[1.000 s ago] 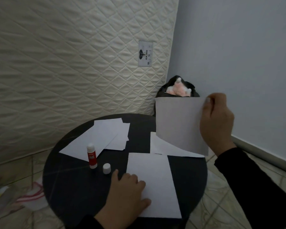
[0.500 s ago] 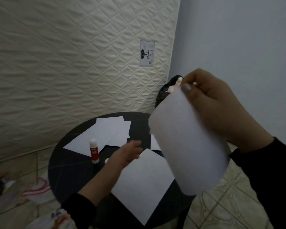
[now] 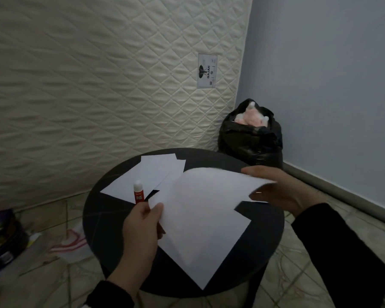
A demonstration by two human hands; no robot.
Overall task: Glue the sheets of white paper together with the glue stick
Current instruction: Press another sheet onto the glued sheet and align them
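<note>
A white sheet hangs low over the round black table, held by both hands. My left hand pinches its left corner and my right hand grips its right edge. Under it lies another white sheet, turned diagonally, one corner pointing at the table's near edge. The uncapped glue stick, red with a white top, stands upright just beyond my left hand. Behind it lie further white sheets, overlapping. The glue's cap is hidden.
A quilted mattress leans against the wall behind the table. A black bag with a pink item inside stands in the corner. On the tiled floor at left lie a plastic bag and a stack of items.
My right hand has brought the raised sheet down over the table sheet. My left hand has left the table and taken the sheet's left corner. The table sheet has turned diagonal.
</note>
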